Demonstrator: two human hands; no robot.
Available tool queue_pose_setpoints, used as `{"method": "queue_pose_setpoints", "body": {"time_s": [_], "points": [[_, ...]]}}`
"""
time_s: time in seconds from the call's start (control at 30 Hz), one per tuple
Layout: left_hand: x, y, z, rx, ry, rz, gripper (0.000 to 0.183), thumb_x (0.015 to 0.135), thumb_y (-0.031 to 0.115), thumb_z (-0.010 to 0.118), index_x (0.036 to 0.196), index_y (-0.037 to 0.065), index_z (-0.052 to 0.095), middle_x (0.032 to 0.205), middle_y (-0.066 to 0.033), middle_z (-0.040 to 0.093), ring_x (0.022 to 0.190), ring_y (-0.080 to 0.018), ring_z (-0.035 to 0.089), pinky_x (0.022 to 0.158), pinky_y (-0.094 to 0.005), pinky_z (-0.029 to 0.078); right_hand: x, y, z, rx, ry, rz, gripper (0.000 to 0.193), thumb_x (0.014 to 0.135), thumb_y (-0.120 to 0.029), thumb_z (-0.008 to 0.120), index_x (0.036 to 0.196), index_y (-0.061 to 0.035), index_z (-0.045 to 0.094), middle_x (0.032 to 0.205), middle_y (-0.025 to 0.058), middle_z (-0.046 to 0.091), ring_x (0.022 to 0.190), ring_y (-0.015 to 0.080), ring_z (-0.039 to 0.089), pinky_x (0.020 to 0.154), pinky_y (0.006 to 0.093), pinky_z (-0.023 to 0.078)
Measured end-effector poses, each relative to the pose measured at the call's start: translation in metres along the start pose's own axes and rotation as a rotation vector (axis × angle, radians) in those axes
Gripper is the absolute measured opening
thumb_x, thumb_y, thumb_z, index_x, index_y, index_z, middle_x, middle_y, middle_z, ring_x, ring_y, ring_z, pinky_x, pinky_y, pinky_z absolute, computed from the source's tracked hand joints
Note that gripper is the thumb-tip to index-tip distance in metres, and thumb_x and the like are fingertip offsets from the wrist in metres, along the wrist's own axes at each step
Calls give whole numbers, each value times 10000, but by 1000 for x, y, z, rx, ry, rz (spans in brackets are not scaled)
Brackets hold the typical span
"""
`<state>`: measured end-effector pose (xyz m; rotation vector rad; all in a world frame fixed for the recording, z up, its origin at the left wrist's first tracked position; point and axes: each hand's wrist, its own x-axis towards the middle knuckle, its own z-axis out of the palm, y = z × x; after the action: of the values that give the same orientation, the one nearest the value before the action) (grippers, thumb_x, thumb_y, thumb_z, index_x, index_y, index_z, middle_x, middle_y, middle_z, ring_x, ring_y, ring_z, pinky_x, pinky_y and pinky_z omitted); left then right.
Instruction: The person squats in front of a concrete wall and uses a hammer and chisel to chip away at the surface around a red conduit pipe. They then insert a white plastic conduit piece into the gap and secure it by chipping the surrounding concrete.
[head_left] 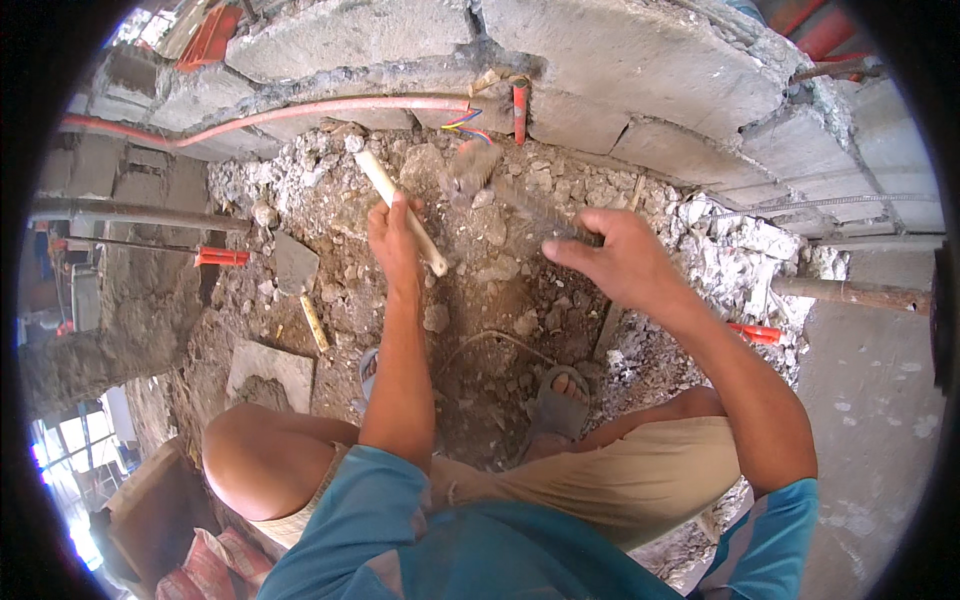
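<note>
My left hand (pixel 396 235) is wrapped around a pale wooden handle (pixel 377 176), which slants from upper left to lower right above the rubble and has a small hole at its lower end. To its right, my right hand (pixel 615 255) grips a dark hammer (pixel 530 208), its shaft pointing up and left. Motion smears the hammer, and its rusty brown head shows only roughly over the loose stones. Between my hands and my sandalled feet lies broken earth and rubble (pixel 490 265).
A trowel (pixel 297 265) with a yellowish handle lies at the left, near a broken grey slab (pixel 272 372). Ahead stands a block wall (pixel 640 70) with an orange conduit (pixel 300 108) and loose coloured wires (pixel 463 122). A metal pipe (pixel 850 294) juts in at right.
</note>
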<state>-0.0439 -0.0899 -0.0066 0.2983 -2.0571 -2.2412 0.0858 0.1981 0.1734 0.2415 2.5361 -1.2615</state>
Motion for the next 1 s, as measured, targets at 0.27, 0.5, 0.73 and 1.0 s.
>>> {"method": "queue_pose_setpoints", "body": {"time_s": [0.27,0.5,0.73,1.0], "points": [[-43,44,60,-565,37,-516,303,1128,223,633,1287,-26,566,1120,-174,713,1014,-253,737,846,-396,667,23,-4,11,-30,204,-46,534,898,-525,824,865,-6,706,777,202,714,755,403,726,697,501,534],[-76,17,77,-890,69,-756,315,1102,246,649,1255,-25,600,1199,-215,749,1033,-322,789,856,-399,695,18,-3,15,-263,242,-37,499,871,-495,865,976,-33,708,791,201,733,789,422,740,709,525,553],[-108,7,90,-932,60,-831,278,1093,217,629,1234,-20,591,1175,-181,751,1071,-312,774,903,-412,688,19,6,16,-395,296,-8,571,875,-592,842,999,-47,726,771,192,737,763,415,747,691,522,556],[-116,2,87,-1029,76,-877,265,1061,149,648,1225,-35,551,1147,-169,701,1059,-313,756,968,-419,688,29,10,17,-329,226,160,644,875,-628,818,940,11,766,761,241,720,772,421,750,733,524,566]]}}
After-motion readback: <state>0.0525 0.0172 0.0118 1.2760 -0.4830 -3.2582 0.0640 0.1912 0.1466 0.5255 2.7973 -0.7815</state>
